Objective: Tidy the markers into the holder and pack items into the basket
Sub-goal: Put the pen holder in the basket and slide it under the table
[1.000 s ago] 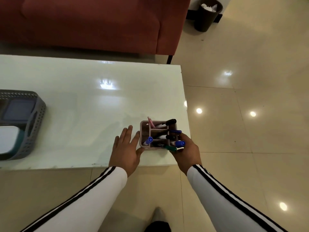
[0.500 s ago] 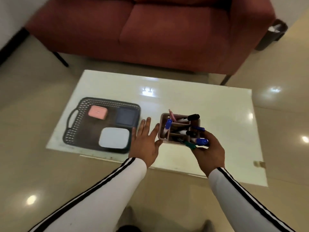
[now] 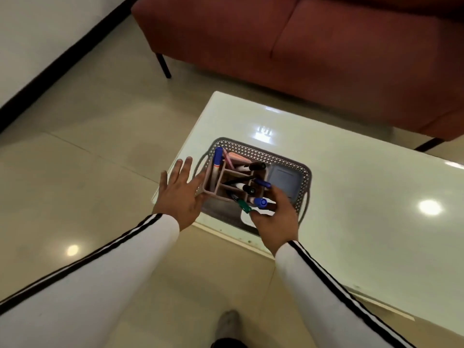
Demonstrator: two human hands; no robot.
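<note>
A pink-brown marker holder (image 3: 210, 183) with several compartments hangs over the dark mesh basket (image 3: 305, 194), at the table's left end. Several markers stand in it, among them a blue-capped one (image 3: 218, 153), a black one (image 3: 256, 166) and a green one (image 3: 244, 206). My right hand (image 3: 275, 218) grips the holder's near right corner. My left hand (image 3: 180, 197) is flat beside the holder's left wall with its fingers spread and its thumb against the wall.
In the basket lie a blue-grey box (image 3: 285, 180), a pink item (image 3: 238, 156) and a white item (image 3: 247, 219), all partly hidden. The glossy white table (image 3: 351, 197) extends right. A red sofa (image 3: 326, 59) stands behind it. Tiled floor lies to the left.
The holder has travelled left from the table's right part to above the basket, with both hands moving along. My view has swung left with it.
</note>
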